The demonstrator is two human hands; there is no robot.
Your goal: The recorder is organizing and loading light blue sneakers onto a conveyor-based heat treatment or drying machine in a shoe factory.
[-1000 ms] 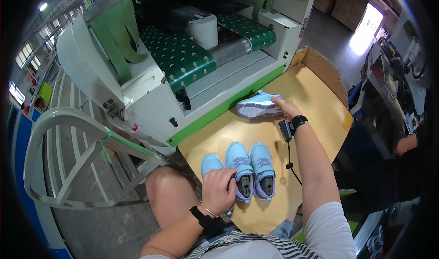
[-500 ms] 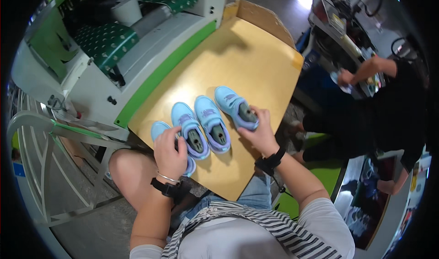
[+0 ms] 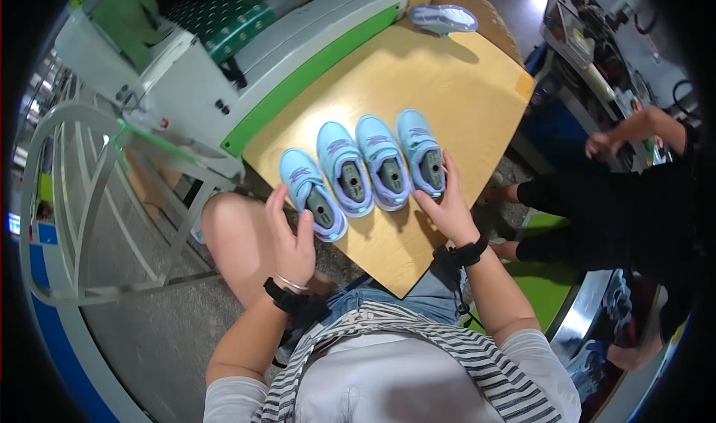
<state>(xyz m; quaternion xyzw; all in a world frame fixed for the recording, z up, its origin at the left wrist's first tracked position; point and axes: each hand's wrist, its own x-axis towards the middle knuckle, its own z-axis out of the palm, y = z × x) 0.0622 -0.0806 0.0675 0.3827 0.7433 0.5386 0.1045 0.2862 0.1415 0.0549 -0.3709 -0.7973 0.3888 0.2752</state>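
Several small light-blue children's shoes stand side by side near the front edge of a tan wooden table (image 3: 447, 87). My left hand (image 3: 292, 233) rests with spread fingers against the heel of the leftmost shoe (image 3: 312, 193). My right hand (image 3: 449, 208) lies flat on the table, its fingers touching the heel side of the rightmost shoe (image 3: 421, 151). Two more shoes (image 3: 363, 165) sit between them. Neither hand grips anything.
One more pale shoe (image 3: 441, 17) lies at the table's far edge beside a white and green machine with a dotted green conveyor belt (image 3: 224, 20). Another person in black (image 3: 634, 192) stands at the right by a cluttered bench. A grey metal frame (image 3: 89, 199) is at the left.
My right hand set the fourth shoe down in the row and now rests at its heel. My left hand slid to the leftmost shoe's heel. The camera view shifted.
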